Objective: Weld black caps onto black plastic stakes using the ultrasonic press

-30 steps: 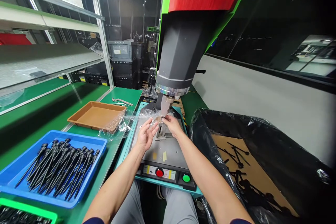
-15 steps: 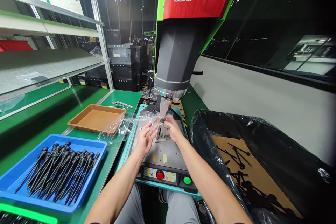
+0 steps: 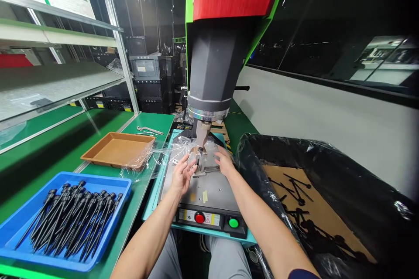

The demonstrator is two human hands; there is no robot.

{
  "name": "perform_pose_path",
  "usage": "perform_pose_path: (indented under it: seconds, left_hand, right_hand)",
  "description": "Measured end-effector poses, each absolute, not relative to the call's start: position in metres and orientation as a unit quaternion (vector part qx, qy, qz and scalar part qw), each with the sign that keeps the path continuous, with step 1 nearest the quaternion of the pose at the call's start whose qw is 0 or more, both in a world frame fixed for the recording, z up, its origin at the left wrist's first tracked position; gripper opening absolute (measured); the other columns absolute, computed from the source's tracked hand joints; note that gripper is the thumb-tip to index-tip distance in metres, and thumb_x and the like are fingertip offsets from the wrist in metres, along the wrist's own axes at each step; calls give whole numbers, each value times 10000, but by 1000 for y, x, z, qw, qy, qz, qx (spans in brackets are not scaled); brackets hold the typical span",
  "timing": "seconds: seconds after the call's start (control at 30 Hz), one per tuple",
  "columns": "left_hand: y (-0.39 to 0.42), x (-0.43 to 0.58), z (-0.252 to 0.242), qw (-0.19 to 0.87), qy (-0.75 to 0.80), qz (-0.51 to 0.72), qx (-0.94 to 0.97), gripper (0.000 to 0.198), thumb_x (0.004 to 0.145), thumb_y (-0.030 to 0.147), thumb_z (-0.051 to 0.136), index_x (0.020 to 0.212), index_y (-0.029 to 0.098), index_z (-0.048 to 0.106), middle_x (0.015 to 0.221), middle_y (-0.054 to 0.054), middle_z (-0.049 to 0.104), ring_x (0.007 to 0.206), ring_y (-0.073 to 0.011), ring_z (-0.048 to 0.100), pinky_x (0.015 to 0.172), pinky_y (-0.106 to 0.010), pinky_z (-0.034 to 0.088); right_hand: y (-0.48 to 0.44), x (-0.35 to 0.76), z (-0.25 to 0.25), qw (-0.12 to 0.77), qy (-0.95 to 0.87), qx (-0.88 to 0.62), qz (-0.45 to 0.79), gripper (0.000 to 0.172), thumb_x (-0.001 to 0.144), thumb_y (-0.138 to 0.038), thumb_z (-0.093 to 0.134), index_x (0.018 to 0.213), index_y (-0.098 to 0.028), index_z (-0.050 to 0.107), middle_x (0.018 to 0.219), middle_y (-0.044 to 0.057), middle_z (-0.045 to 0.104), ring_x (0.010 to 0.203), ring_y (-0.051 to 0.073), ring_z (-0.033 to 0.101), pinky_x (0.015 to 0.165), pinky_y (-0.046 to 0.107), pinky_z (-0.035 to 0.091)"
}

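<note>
A black rod-like part [image 3: 200,151] stands in the metal fixture [image 3: 199,173] under the press's tapered metal horn [image 3: 203,133]. Just left of the fixture is my left hand [image 3: 182,175], its fingers curved and apart; I see nothing in it. My right hand [image 3: 225,162] hovers to the right of the fixture, fingers spread and holding nothing. Clear plastic film [image 3: 178,150] lies behind my hands, across the grey machine plate [image 3: 212,194].
A blue tray [image 3: 126,185] of black long-stemmed parts and a brown tray [image 3: 114,150] sit on the green bench at left. Wrenches [image 3: 149,130] lie behind. At right stands a bin lined with black plastic [image 3: 262,192]. Red [image 3: 199,217] and green [image 3: 233,222] buttons face me.
My right hand has drawn away to the right from the black part and opened. My left hand stays beside the fixture. The view has shifted slightly.
</note>
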State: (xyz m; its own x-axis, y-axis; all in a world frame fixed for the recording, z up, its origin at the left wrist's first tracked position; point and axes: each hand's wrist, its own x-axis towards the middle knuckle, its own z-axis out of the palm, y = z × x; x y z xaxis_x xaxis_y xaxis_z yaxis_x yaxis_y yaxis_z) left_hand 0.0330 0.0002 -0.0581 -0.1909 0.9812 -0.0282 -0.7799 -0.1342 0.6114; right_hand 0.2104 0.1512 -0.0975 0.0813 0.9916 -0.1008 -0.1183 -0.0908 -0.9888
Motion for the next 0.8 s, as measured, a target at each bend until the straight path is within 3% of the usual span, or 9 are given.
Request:
perform_pose_path:
  seconds: [0.17,0.33,0.6,0.8]
  left_hand:
    - [0,32,-61,601,260,727,204,356,796,208,661,1149,166,646,1292,-139,604,1118,-263,627,926,-371,518]
    - [-1,30,-64,593,267,730,209,361,786,215,669,1145,196,639,1415,-120,515,1147,-276,612,950,-396,506]
    - [-3,29,-68,589,285,726,209,358,780,248,688,1133,220,638,1441,-99,494,1162,-272,608,972,-409,484]
    - [-30,17,-77,597,303,721,182,180,729,286,731,849,166,669,1343,-115,585,1134,-274,621,904,-375,498]
  right_hand:
    - [139,214,-121,500,-471,-518,509,420,618,-254,626,1024,-239,733,1244,68,653,1195,286,567,993,412,465]
    - [118,218,-127,488,-548,-496,464,282,619,-224,626,865,-224,764,1230,66,663,1231,269,538,1096,409,350]
    - [65,228,-136,460,-622,-479,416,243,667,-241,593,833,-213,768,1112,82,701,1053,258,633,1004,445,437]
    - [16,261,-143,460,-637,-496,370,236,739,-355,586,836,-214,749,1041,104,710,1025,289,636,983,483,446]
